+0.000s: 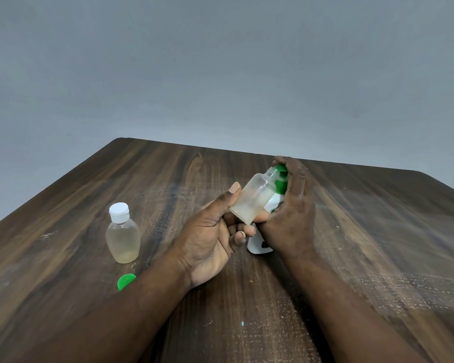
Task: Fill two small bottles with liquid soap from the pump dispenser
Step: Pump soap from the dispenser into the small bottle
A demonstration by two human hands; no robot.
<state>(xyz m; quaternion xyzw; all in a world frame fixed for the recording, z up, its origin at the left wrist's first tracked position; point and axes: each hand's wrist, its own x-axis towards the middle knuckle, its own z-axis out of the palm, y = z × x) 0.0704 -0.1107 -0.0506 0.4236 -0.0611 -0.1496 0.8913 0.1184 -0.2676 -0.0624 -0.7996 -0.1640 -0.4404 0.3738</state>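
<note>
A dark wood-grain surface fills the lower frame beneath a grey wall. Two bare forearms reach in from six o'clock and meet just right of the surface's centre.

The left hand is turned palm up. Its thumb stands along the side of the open bottle and its fingers curl under the base, gripping the bottle tilted with its mouth toward one o'clock. The right hand, back to the camera, wraps the pump dispenser from three o'clock, fingers curved over the green pump head; the thumb is hidden.

The dispenser stands upright on the surface, its white body showing below the left fingertips. The open bottle's mouth sits against the pump head, and pale liquid lies in the bottle's low end.

At nine o'clock from the left hand, well apart, the capped bottle stands with a white cap and pale liquid in its bottom. A green cap lies at six o'clock from it, beside the left forearm.
</note>
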